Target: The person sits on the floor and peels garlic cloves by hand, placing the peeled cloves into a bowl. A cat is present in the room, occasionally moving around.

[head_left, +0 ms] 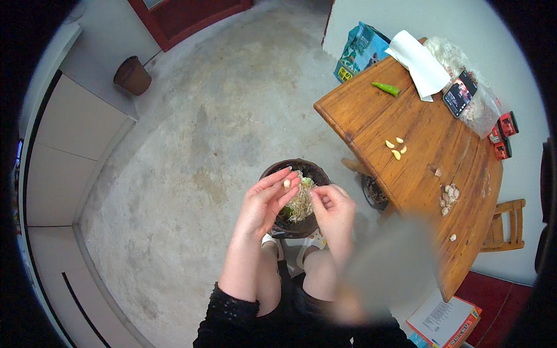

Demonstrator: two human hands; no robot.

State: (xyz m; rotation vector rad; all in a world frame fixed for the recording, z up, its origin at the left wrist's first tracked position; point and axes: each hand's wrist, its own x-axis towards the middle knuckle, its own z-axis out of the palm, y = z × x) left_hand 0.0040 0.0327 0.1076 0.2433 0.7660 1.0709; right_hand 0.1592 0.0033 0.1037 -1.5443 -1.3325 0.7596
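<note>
My left hand (270, 195) is raised over a dark round bin, palm turned up. A small pale garlic clove (286, 183) is held between its thumb and fingers. To the right, my right hand (334, 204) has its thumb and index fingertips pinched together; any thin skin between them is too small to make out. Below both hands, the bin (324, 174) stands on the floor between my feet, with a tangle of pale sprouts or roots (300, 209) in it. Several peeled garlic cloves (395, 154) and a pile of unpeeled cloves (449, 198) lie on the wooden table.
On the wooden table (361, 108) are a green pepper (385, 88), white paper towel (420, 65), a phone (460, 93), plastic bags (478, 115) and red jars (502, 150). A grey blur (391, 265) hides its near corner. A brown pot (132, 76) stands by the far wall.
</note>
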